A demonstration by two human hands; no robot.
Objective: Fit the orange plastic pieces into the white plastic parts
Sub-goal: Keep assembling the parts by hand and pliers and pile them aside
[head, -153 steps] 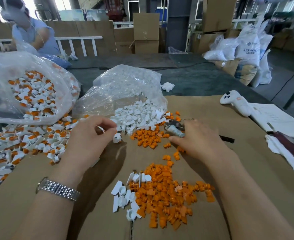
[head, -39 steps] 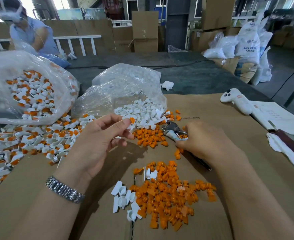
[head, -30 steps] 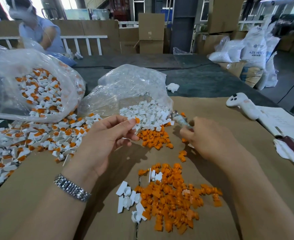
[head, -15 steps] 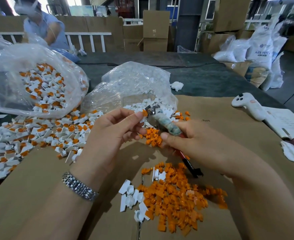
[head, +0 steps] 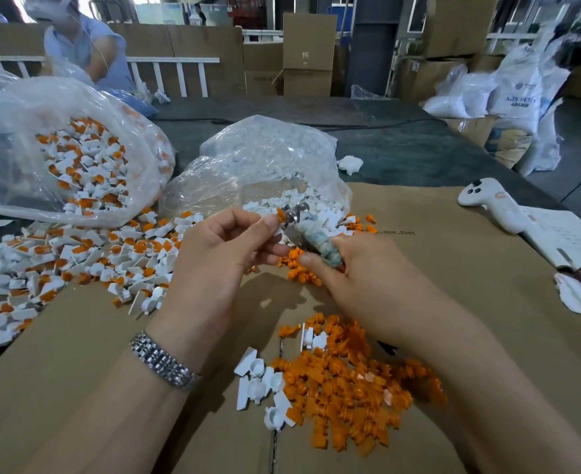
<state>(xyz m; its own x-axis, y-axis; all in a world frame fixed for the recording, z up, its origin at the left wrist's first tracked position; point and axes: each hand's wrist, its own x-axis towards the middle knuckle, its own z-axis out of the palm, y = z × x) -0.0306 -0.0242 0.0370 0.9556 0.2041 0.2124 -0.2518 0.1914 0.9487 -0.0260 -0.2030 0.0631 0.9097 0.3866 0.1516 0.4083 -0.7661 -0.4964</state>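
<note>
My left hand (head: 220, 258) pinches a white plastic part with an orange piece (head: 280, 213) showing at my fingertips. My right hand (head: 361, 278) grips pliers (head: 311, 234) by their taped handle, and the metal jaws touch the orange piece. A heap of loose orange pieces (head: 347, 381) lies on the cardboard below my hands, with a few white parts (head: 260, 384) at its left edge. More orange pieces (head: 296, 268) lie under my hands. Loose white parts (head: 320, 210) spill from a clear bag (head: 265, 165) behind.
Finished white-and-orange parts (head: 77, 258) cover the left of the table and fill a big clear bag (head: 67, 155). A white controller (head: 487, 203), papers and a cloth lie at the right. Another person sits at the far left. Boxes and sacks stand behind.
My right hand picked the pliers up from the cardboard and brought their jaws to the piece in my left hand. My left hand rose slightly and holds the part steady.
</note>
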